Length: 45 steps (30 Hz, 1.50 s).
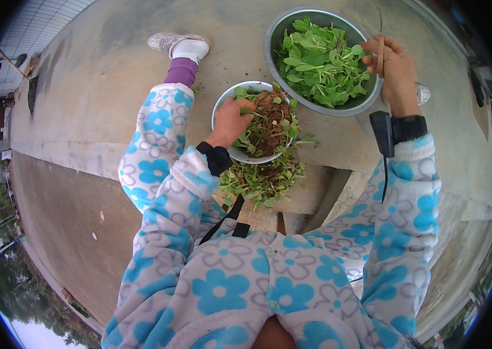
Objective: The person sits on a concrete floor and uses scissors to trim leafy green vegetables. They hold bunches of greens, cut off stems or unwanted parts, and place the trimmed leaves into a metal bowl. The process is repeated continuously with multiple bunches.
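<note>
My left hand [231, 121] reaches into a small white-rimmed bowl [218, 102] and pinches a leafy green sprig [247, 111]. Clumps of brown soil with roots [272, 109] and more small greens fill that bowl. Up at the right, my right hand [396, 70] grips the light brown handle of a thin-bladed tool, possibly a small knife [381, 56], its narrow tip pointing away from me. This hand is beside the rim of a large metal basin [272, 52], which holds a heap of loose green leaves [320, 65].
Below the small bowl lies a pile of discarded-looking leaves and stems [267, 181]. My shod left foot [180, 46] rests on the concrete floor [110, 87]; the other shoe [423, 94] shows partly behind my right wrist. A broom [32, 94] stands far left.
</note>
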### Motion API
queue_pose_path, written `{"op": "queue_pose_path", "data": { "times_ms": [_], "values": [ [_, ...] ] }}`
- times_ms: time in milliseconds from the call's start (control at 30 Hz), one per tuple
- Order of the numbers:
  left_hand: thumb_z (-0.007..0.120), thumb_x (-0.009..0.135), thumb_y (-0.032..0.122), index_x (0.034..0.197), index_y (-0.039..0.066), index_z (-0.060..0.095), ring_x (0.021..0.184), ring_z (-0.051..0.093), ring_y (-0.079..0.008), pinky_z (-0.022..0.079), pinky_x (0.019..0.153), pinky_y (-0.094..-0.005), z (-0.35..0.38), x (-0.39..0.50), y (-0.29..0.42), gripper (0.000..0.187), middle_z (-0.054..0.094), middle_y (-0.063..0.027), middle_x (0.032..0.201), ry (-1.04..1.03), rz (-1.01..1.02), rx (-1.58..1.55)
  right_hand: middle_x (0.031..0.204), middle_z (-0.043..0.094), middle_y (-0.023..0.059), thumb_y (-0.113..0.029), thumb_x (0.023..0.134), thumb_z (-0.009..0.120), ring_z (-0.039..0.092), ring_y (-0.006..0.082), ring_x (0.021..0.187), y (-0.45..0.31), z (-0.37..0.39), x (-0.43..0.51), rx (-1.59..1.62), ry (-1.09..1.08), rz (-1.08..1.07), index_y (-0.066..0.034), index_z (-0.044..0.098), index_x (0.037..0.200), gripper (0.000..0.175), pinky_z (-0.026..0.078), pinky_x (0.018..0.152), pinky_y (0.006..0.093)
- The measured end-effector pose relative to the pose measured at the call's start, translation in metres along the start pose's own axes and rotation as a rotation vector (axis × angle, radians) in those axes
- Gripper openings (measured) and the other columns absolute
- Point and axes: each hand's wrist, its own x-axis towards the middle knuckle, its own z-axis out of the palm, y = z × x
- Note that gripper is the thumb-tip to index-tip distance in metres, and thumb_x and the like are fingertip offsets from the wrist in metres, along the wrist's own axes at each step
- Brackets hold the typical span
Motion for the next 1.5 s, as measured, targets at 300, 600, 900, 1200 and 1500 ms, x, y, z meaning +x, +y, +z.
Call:
{"op": "queue_pose_path", "data": {
  "times_ms": [300,600,900,1200,1500],
  "values": [
    [0.073,0.086,0.018,0.094,0.001,0.071,0.081,0.061,-0.016,0.048,0.075,-0.0308,-0.019,-0.008,0.006,0.019,0.068,-0.0086,0.09,-0.031,-0.28,-0.596,0.073,0.063,0.0075,-0.04,0.095,0.065,0.05,0.0091,0.049,0.02,0.055,-0.14,0.266,-0.519,0.516,0.0,0.066,0.107,0.042,0.039,0.044,0.0228],
    [0.069,0.089,0.013,0.097,-0.002,0.07,0.085,0.057,-0.0091,0.045,0.08,-0.0255,-0.023,-0.053,0.034,0.017,0.068,-0.002,0.091,-0.154,-0.305,-0.865,0.066,0.057,0.0025,-0.039,0.093,0.069,0.047,0.0071,0.047,0.058,0.075,-0.199,0.168,-0.605,0.646,-0.0019,0.063,0.088,0.038,0.037,0.042,0.023],
    [0.067,0.089,0.014,0.095,-0.002,0.07,0.087,0.058,-0.0093,0.044,0.083,-0.0251,-0.016,-0.066,0.041,0.017,0.068,-0.0022,0.091,-0.297,-0.33,-0.843,0.065,0.057,0.0042,-0.036,0.093,0.069,0.047,0.0072,0.047,0.055,0.07,-0.207,0.08,-0.588,0.625,0.0021,0.064,0.087,0.039,0.037,0.042,0.0243],
    [0.067,0.089,0.017,0.097,-0.001,0.07,0.088,0.058,-0.0091,0.044,0.083,-0.0254,0.011,-0.076,0.058,0.02,0.068,-0.0019,0.092,-0.513,-0.367,-0.828,0.064,0.058,0.0046,-0.029,0.092,0.071,0.05,0.0085,0.046,0.069,0.034,-0.232,0.061,-0.475,0.733,0.0042,0.064,0.092,0.034,0.04,0.042,0.0249],
    [0.069,0.089,0.023,0.097,0.004,0.07,0.089,0.058,-0.0101,0.044,0.084,-0.0277,0.011,-0.082,0.07,0.021,0.067,-0.0001,0.094,-0.629,-0.455,-1.082,0.09,0.063,0.0053,-0.011,0.088,0.072,0.062,0.0124,0.071,0.09,0.043,-0.216,0.353,-0.307,0.558,-0.0001,0.055,0.123,0.04,0.051,0.061,0.0249]
  ]
}}
